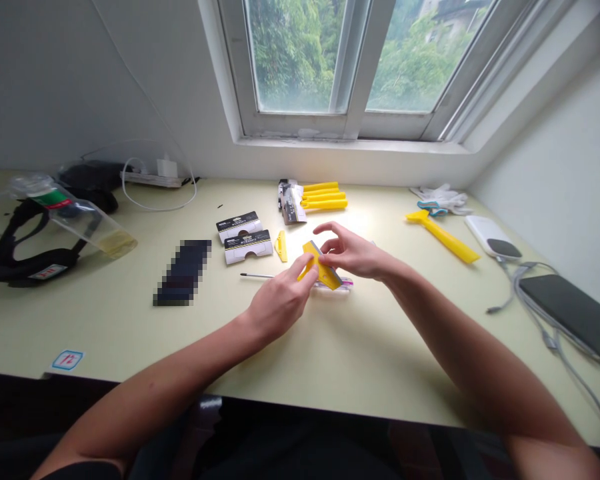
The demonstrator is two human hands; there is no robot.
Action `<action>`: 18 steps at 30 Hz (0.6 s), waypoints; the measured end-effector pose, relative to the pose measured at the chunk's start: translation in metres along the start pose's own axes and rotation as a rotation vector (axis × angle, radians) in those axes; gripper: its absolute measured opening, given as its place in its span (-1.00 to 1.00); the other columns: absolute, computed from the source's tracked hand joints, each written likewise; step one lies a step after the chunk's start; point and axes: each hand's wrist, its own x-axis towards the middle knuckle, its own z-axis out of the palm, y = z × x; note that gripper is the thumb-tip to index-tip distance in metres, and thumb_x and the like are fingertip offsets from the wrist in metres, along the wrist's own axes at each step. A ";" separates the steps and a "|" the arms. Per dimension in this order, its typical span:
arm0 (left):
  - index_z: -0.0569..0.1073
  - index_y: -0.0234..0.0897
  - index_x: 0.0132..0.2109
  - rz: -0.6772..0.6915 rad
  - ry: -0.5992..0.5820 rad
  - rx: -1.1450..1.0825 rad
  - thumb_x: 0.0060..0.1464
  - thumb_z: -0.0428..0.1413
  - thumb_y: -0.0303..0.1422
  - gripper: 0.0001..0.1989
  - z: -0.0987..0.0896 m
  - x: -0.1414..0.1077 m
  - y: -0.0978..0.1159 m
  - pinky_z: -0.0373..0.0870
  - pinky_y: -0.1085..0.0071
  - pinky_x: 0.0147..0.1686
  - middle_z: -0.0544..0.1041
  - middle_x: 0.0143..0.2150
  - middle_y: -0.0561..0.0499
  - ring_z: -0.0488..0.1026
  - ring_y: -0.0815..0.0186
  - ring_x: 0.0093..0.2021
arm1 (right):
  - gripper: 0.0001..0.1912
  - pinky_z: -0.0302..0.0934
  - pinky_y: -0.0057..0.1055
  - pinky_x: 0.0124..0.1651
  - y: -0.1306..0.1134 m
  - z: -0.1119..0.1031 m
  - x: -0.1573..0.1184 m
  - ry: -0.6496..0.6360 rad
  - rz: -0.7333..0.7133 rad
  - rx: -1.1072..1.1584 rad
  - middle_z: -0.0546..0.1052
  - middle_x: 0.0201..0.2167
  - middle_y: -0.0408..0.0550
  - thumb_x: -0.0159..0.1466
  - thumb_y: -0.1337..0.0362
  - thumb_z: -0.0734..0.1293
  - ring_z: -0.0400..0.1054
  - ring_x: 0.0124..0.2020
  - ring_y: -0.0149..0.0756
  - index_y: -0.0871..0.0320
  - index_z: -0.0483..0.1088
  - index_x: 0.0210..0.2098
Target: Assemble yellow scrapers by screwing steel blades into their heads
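Note:
Above the middle of the table, my left hand is closed on a yellow scraper head with a metal blade strip along its edge. My right hand has its fingers curled against the blade side of the same piece, index finger arched above. Behind my left hand lies a small yellow plastic piece. A screwdriver with a thin dark-tipped shaft rests on the table, partly hidden by that hand. Under the scraper head shows a clear and purple item, mostly covered.
Black-and-white cardboard packaging lies left of centre, with carded yellow-handled scrapers behind. At right are a yellow handle, white gloves, a power bank and cables. A bottle and black headgear sit at left.

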 end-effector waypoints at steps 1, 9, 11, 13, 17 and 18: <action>0.35 -0.24 0.14 -0.011 0.006 0.003 0.24 -0.11 -0.55 -0.62 -0.001 0.000 -0.001 0.52 0.15 -0.09 0.25 0.31 -0.22 0.50 0.06 0.03 | -0.50 0.27 -0.46 -0.38 -0.001 0.000 0.000 0.005 -0.007 0.030 0.51 -0.35 -0.08 0.21 0.30 0.34 0.40 -0.38 -0.35 0.14 0.14 0.11; 0.34 -0.31 0.20 -0.105 0.220 -0.304 0.12 0.07 -0.51 -0.52 -0.007 0.006 -0.013 0.42 0.16 0.12 0.37 0.21 -0.20 0.34 0.10 0.21 | -0.78 0.30 -0.40 -0.27 0.018 -0.047 0.006 0.303 0.030 -0.386 0.58 -0.28 0.01 0.24 0.30 0.26 0.44 -0.34 -0.33 0.18 0.49 -0.18; 0.39 -0.29 0.18 -0.155 0.251 -0.387 0.10 0.10 -0.48 -0.53 -0.009 0.008 -0.014 0.46 0.19 0.07 0.39 0.20 -0.18 0.36 0.11 0.19 | -0.78 0.29 -0.40 -0.26 0.032 -0.061 0.006 0.270 0.095 -0.579 0.59 -0.24 -0.03 0.21 0.29 0.28 0.45 -0.33 -0.32 0.13 0.53 -0.21; 0.45 -0.27 0.13 -0.228 0.270 -0.490 0.07 0.13 -0.45 -0.56 -0.010 0.009 -0.014 0.51 0.26 -0.04 0.41 0.18 -0.16 0.42 0.13 0.10 | -0.80 0.29 -0.41 -0.27 0.043 -0.070 0.006 0.173 0.141 -0.697 0.60 -0.22 -0.05 0.20 0.26 0.30 0.45 -0.33 -0.32 0.10 0.55 -0.25; 0.42 -0.24 0.17 -0.418 0.195 -0.811 0.08 0.16 -0.37 -0.52 -0.009 0.010 -0.017 0.42 0.46 -0.56 0.55 -0.21 -0.07 0.46 0.37 -0.48 | -0.81 0.27 -0.42 -0.33 0.057 -0.071 0.009 0.090 0.167 -0.779 0.60 -0.28 -0.03 0.13 0.24 0.37 0.44 -0.37 -0.29 0.10 0.56 -0.26; 0.38 -0.27 0.19 -0.453 0.158 -0.894 0.09 0.16 -0.35 -0.50 -0.009 0.010 -0.018 0.34 0.49 -0.64 0.52 -0.37 0.01 0.38 0.42 -0.60 | -0.79 0.26 -0.42 -0.33 0.059 -0.069 0.010 0.087 0.164 -0.783 0.60 -0.29 -0.03 0.12 0.24 0.38 0.44 -0.38 -0.30 0.09 0.56 -0.25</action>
